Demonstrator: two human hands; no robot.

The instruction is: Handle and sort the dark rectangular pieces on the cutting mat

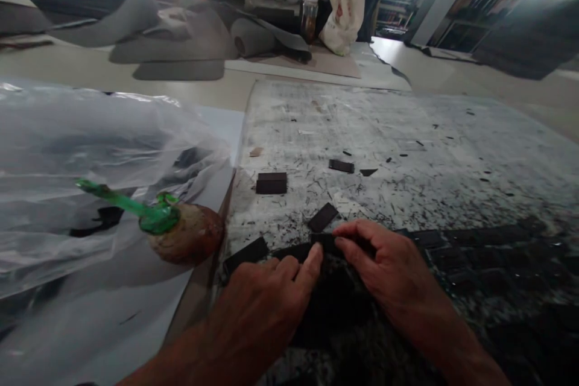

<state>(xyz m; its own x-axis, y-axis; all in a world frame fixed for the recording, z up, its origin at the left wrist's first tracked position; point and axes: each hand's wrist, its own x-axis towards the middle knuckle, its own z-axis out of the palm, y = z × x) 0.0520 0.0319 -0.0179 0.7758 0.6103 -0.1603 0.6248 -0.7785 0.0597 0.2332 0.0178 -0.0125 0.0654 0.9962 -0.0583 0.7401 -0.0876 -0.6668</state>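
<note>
A small black rectangular piece (324, 241) lies between my hands at the upper edge of a larger dark sheet (332, 304). My left hand (271, 292) rests over the dark material, fingers curled, its index fingertip pressing on the small piece. With thumb and index finger, my right hand (386, 262) pinches the right end of that piece. Just beyond the fingertips is a loose black rectangle (322, 217). Another dark strip (246, 253) sits beside my left knuckles. Further off on the board is a dark folded-looking rectangle (271, 183). What lies under my left palm is hidden.
The pale, worn board (298, 108) carries scattered black scraps. At left, a brown rounded pot with a green-wrapped stick (185, 234) stands near clear plastic sheeting (113, 132). Rows of black pieces (497, 250) lie at right. Behind are a paper bag (344, 15) and a jar (309, 17).
</note>
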